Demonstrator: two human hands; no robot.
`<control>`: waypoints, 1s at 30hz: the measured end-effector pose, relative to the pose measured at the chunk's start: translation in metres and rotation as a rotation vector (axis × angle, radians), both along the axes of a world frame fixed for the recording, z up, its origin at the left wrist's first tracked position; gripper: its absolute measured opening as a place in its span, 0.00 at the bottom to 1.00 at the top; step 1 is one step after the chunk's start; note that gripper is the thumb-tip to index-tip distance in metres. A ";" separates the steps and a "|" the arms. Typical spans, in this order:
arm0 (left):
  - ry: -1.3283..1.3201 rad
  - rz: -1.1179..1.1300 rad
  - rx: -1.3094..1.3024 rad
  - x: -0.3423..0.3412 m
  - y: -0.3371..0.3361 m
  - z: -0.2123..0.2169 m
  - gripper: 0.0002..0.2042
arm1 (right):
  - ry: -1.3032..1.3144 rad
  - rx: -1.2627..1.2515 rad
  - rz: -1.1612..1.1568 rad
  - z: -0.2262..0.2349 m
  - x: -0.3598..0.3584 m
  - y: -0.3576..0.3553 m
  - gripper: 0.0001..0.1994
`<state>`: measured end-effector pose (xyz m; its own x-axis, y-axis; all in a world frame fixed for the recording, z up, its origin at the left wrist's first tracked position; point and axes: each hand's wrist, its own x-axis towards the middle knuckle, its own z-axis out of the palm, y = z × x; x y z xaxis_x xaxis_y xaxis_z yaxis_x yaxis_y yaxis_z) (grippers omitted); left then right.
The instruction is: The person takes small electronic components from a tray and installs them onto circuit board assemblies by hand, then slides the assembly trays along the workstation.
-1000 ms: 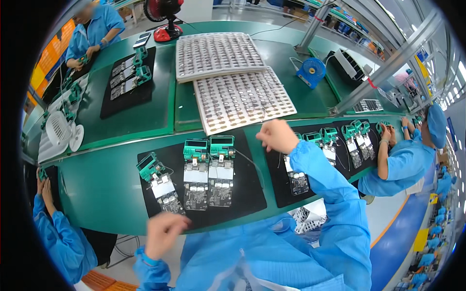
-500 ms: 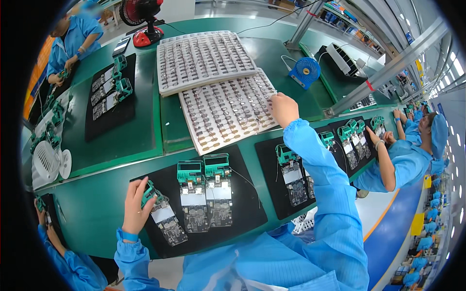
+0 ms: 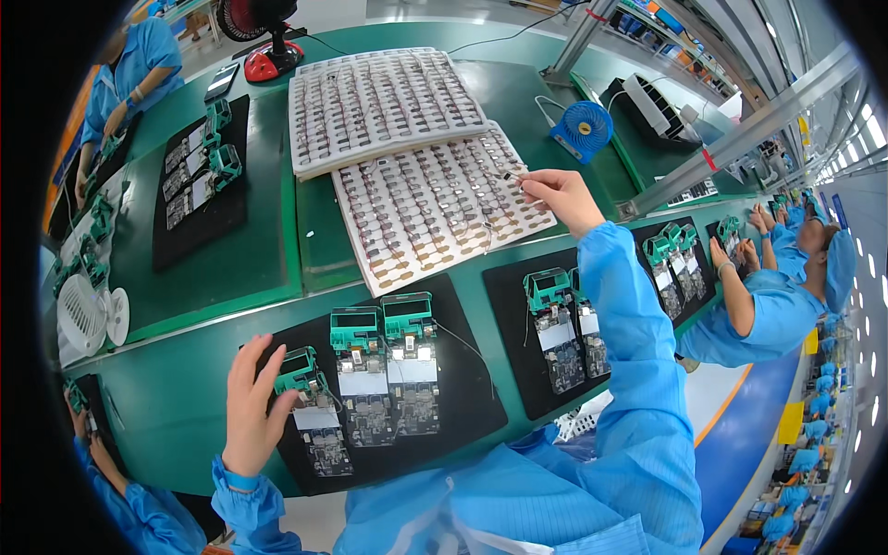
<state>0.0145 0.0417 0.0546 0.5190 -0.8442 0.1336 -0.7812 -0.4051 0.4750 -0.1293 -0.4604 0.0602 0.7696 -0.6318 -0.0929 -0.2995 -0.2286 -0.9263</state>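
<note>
My left hand (image 3: 252,407) has its fingers spread, the thumb at the edge of the leftmost circuit board (image 3: 326,435) with its green plastic frame (image 3: 298,370). Two more boards (image 3: 413,398) with green frames lie side by side to the right of it, all on a black mat (image 3: 467,407). My right hand (image 3: 566,199) reaches over the right edge of the lower white tray (image 3: 398,268), which carries rows of small wired parts. Between its thumb and forefinger is a small dark wired part (image 3: 508,176), pinched just above the tray.
A second white tray (image 3: 384,102) overlaps the first. Behind stand a blue fan (image 3: 585,128) and a red-black fan (image 3: 271,57). Another mat (image 3: 504,305) with boards lies at right. A white fan (image 3: 83,305) is at far left. Co-workers (image 3: 768,287) sit at both sides.
My right hand has moved slightly right, and a small wired part now shows in its fingertips. My left hand's fingers have spread off the green frame, and the leftmost board has turned straighter.
</note>
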 end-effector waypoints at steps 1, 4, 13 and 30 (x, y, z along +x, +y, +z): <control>0.016 0.057 -0.086 -0.009 -0.005 0.012 0.25 | -0.013 0.026 0.038 0.012 -0.004 0.015 0.13; 0.174 0.032 -0.290 -0.041 -0.043 0.031 0.20 | -0.093 0.188 0.140 0.029 -0.024 0.067 0.12; 0.913 -0.015 -0.678 -0.092 -0.113 -0.002 0.10 | -0.097 0.593 0.312 0.014 -0.079 0.209 0.10; 0.847 -0.028 -0.532 -0.051 -0.103 -0.007 0.08 | -0.156 0.848 0.128 -0.038 -0.059 0.263 0.12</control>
